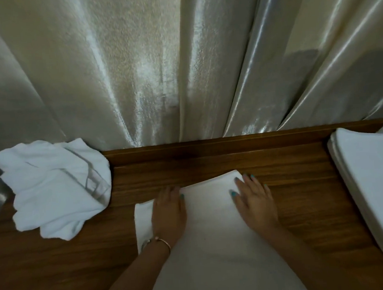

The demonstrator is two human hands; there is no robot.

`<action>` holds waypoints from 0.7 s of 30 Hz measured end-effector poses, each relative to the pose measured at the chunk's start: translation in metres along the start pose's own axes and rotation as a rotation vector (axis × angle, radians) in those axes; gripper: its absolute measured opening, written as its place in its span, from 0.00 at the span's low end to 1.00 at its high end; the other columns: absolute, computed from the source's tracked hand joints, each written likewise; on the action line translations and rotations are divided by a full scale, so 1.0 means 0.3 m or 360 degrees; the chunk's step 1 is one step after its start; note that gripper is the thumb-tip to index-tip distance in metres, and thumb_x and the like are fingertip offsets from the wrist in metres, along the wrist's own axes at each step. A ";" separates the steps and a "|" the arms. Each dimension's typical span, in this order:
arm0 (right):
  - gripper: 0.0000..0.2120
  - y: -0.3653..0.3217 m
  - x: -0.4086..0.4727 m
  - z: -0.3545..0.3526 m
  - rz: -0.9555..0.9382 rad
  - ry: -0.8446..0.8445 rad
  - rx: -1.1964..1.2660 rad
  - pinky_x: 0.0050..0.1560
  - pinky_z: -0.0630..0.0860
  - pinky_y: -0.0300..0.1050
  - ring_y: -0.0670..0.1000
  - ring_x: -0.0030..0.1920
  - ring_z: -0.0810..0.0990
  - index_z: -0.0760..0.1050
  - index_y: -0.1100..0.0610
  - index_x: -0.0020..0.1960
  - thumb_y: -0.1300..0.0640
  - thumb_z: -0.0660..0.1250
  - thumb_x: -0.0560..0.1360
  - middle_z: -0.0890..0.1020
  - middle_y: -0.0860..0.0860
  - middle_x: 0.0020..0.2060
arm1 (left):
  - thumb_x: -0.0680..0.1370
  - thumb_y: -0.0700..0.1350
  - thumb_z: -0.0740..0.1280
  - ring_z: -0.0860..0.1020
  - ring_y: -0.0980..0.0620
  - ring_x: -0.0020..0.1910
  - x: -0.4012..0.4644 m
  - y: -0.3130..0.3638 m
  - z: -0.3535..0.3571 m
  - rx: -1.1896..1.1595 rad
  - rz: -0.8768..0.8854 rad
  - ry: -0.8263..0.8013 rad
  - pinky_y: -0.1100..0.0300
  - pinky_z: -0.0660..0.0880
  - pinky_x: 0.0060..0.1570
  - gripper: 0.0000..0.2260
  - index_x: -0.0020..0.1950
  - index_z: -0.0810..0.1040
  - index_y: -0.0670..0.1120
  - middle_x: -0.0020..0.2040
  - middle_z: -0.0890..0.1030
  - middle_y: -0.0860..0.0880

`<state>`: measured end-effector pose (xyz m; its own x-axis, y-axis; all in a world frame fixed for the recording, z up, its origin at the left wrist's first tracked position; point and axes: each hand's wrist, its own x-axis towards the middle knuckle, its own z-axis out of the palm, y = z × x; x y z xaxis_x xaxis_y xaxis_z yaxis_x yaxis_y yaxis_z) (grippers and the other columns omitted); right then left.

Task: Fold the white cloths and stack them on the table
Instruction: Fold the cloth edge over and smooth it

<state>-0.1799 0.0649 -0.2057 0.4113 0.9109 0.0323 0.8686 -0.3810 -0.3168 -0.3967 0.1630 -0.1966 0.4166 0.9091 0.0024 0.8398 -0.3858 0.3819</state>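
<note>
A white cloth (211, 231) lies flat on the wooden table (210, 166), running from the middle toward me. My left hand (169, 211) rests palm down on its far left part, fingers together and flat. My right hand (254, 200) presses flat on its far right corner, fingers slightly spread. Neither hand grips the fabric. A rumpled heap of white cloths (53, 186) sits at the left. A neat stack of folded white cloths (372, 182) lies at the right edge.
A shiny cream curtain (180, 66) hangs right behind the table's raised wooden back ledge (208, 144). Bare wood shows between the flat cloth and the folded stack, and at the near left.
</note>
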 end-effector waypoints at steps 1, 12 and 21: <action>0.26 -0.008 0.033 0.002 0.0022 0.0049 0.0133 0.74 0.57 0.55 0.54 0.76 0.57 0.63 0.51 0.74 0.42 0.48 0.81 0.64 0.53 0.75 | 0.75 0.45 0.60 0.75 0.36 0.59 0.013 -0.048 -0.008 0.0024 -0.0066 0.0093 0.45 0.72 0.60 0.19 0.64 0.75 0.39 0.60 0.77 0.37; 0.15 -0.029 0.304 -0.093 -0.0109 -0.0633 0.0109 0.70 0.62 0.49 0.55 0.70 0.61 0.75 0.51 0.61 0.55 0.69 0.75 0.71 0.53 0.63 | 0.69 0.60 0.71 0.64 0.44 0.64 0.077 -0.187 -0.211 0.0248 -0.0193 -0.0685 0.52 0.64 0.59 0.18 0.53 0.71 0.54 0.60 0.66 0.48; 0.12 -0.004 0.280 -0.173 -0.0211 -0.0649 -0.0044 0.58 0.64 0.44 0.53 0.61 0.66 0.78 0.55 0.53 0.50 0.71 0.73 0.72 0.50 0.54 | 0.61 0.63 0.74 0.64 0.44 0.60 0.116 -0.185 -0.224 0.0430 -0.0104 -0.0827 0.52 0.61 0.53 0.22 0.46 0.71 0.55 0.57 0.67 0.49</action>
<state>-0.1320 0.1337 -0.1533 0.1577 0.9382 -0.3082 0.9158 -0.2557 -0.3097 -0.4522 0.2265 -0.1556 0.4195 0.7624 -0.4928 0.9001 -0.4198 0.1169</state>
